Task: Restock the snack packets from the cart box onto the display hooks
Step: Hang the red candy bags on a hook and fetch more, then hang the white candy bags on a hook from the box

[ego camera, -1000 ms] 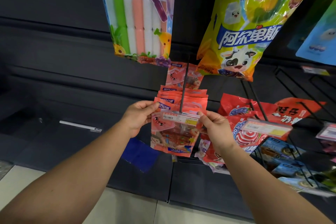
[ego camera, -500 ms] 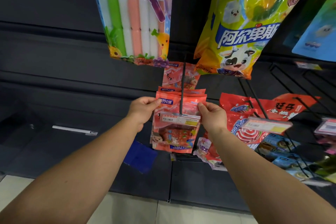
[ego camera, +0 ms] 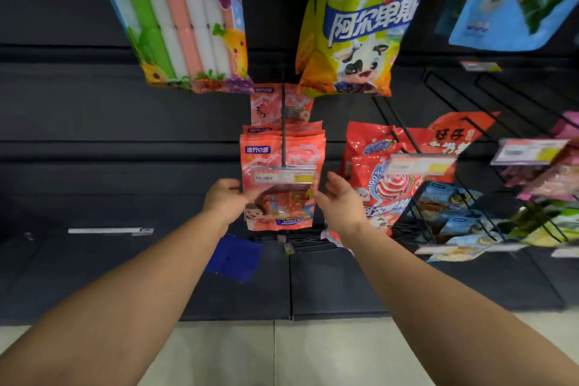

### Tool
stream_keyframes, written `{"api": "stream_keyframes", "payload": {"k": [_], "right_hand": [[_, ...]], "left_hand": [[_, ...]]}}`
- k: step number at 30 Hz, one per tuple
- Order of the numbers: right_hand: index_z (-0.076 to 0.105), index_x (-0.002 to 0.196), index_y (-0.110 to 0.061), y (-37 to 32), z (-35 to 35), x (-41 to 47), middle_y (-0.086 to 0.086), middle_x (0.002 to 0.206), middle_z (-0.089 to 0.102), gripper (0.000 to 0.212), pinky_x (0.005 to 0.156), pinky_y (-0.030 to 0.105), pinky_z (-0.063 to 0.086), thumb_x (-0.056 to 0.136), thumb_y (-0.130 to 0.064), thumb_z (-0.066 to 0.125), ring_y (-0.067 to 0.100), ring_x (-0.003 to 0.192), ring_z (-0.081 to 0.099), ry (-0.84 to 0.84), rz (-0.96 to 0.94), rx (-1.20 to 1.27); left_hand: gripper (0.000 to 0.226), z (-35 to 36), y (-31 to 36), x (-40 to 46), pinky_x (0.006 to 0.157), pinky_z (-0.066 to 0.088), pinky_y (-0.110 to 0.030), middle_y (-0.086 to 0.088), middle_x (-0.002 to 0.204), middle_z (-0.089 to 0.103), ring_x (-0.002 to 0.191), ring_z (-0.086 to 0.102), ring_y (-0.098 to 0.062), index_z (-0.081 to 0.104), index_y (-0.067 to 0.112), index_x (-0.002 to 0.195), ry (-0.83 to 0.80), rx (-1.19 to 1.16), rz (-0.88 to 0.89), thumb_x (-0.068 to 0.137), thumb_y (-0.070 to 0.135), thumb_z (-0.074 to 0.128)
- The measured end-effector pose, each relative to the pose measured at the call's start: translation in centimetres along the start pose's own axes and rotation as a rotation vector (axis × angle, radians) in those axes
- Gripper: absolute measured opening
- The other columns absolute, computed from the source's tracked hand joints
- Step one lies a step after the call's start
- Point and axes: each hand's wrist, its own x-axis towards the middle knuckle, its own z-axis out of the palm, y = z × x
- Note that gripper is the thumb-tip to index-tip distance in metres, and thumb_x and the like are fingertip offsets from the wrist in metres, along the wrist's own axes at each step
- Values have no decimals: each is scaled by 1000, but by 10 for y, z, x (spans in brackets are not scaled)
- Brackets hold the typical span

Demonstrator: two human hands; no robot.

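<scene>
Frame centre: price tag (ego camera: 283, 178) hides the packets' (ego camera: 282, 194) middle. Left hand (ego camera: 226, 201) touches their edge, blurred, grip unclear; right hand (ego camera: 340, 201) spread beside.

Price tag (ego camera: 283, 178) text too small and blurred to read; it covers part of front snack packet (ego camera: 280, 185); packets behind show top edges only. Left hand (ego camera: 226, 200) fingertips motion-blurred; contact w/ packet cannot be told. Yellow bag (ego camera: 354, 25) and stick-candy pack (ego camera: 185, 16) cut off at top edge. Far-right goods (ego camera: 545, 185) blurred; type unclear.
</scene>
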Motion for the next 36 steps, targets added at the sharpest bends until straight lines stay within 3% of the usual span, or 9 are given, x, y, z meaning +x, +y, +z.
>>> {"api": "stream_keyframes", "payload": {"k": [3,6,8,13,18,21,26,36], "right_hand": [[36,148,-18,15,-22,-23,3,148,44,60,112,36,38,93,-21,62,19,136,43,-60,-4,-82],[42,144,-21,29,-60,-50,3,141,52,56,104,42,46,92,-19,63,23,124,55,-47,-2,-48],[44,140,-21,40,-96,-73,2,130,58,51,95,34,50,93,-18,62,26,116,59,-13,4,-69],[39,145,-23,87,-212,-131,1,143,50,59,93,26,42,92,-29,63,19,126,51,123,18,-232],[40,145,-25,129,-330,-188,-1,146,47,62,104,33,41,89,-38,63,21,129,49,294,37,-433],[43,143,-23,149,-390,-210,1,142,50,61,105,38,40,88,-38,63,22,130,46,400,53,-569],[36,147,-26,186,-473,-223,0,149,41,64,111,43,34,90,-41,61,20,141,31,524,140,-608],[31,150,-21,233,-648,-188,5,150,38,66,113,32,28,92,-34,60,23,139,33,694,342,-539]], "left_hand": [[38,17,-8,-19,79,53,-33,-3,110,65,93,62,-19,61,8,121,-70,137,-29,88,22,73],[23,47,-10,-47,94,52,-38,-6,108,66,101,63,-27,63,14,104,-92,279,4,87,26,74],[32,78,-10,-69,96,49,-35,-6,114,66,108,61,-28,65,13,110,-111,324,52,85,28,76],[66,180,14,-161,97,48,-35,-6,131,61,119,57,-29,58,23,132,-241,666,296,76,56,71],[69,295,54,-255,110,36,-36,-4,149,47,137,43,-26,47,25,143,-316,885,705,83,54,66],[71,355,79,-299,113,31,-39,-3,152,41,141,35,-26,43,29,144,-347,969,850,83,60,61],[73,453,116,-346,118,18,-41,-3,159,28,147,22,-26,30,28,150,-484,1011,1002,89,57,58],[73,661,203,-370,117,23,-42,-3,157,30,145,26,-27,31,28,149,-727,1052,1229,87,56,59]]}}
